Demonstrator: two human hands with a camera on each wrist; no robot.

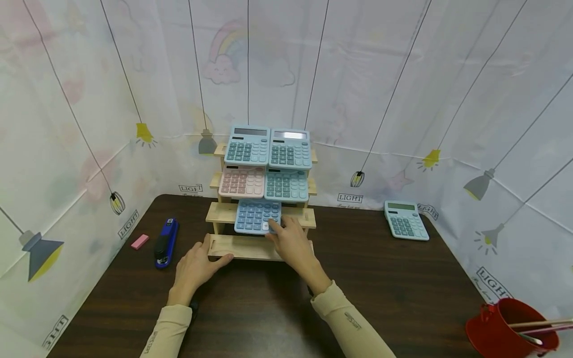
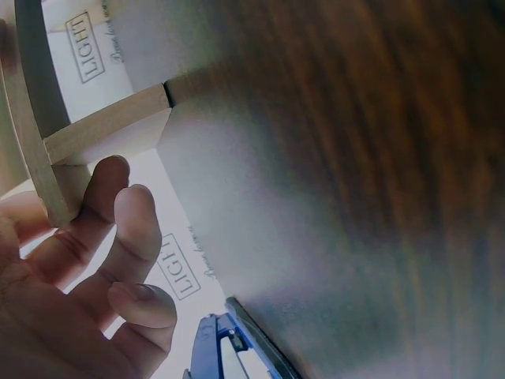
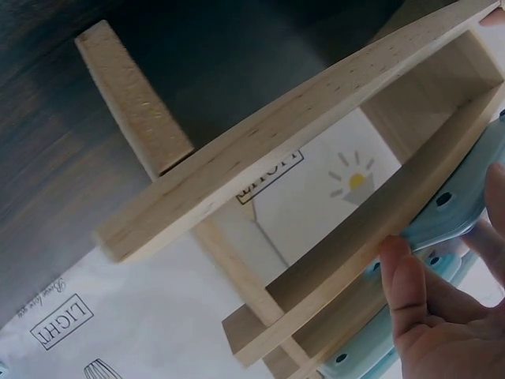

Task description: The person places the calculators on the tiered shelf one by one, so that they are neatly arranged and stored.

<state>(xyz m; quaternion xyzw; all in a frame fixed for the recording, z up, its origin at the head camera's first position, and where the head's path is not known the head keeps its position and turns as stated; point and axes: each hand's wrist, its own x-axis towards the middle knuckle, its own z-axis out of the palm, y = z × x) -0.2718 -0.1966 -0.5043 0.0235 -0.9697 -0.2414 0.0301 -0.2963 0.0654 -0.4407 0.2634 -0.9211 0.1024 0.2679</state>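
A tiered wooden stand (image 1: 243,247) holds several desk calculators. On its second tier from the bottom leans a blue calculator (image 1: 252,215). My right hand (image 1: 293,243) grips this calculator at its lower right corner, thumb over the keys; in the right wrist view, fingertips (image 3: 398,276) lie along its edge against the tier's board. My left hand (image 1: 194,268) holds the left end of the lowest board, thumb along the front edge. In the left wrist view, curled fingers (image 2: 134,229) sit beside the wooden end piece (image 2: 110,126).
Above are a pink calculator (image 1: 242,182), a teal one (image 1: 286,185) and two light blue ones on top. A blue stapler (image 1: 166,242) and pink eraser (image 1: 140,241) lie left. Right are another calculator (image 1: 406,221) and a red bucket (image 1: 485,330) with sticks. Patterned curtains surround the table.
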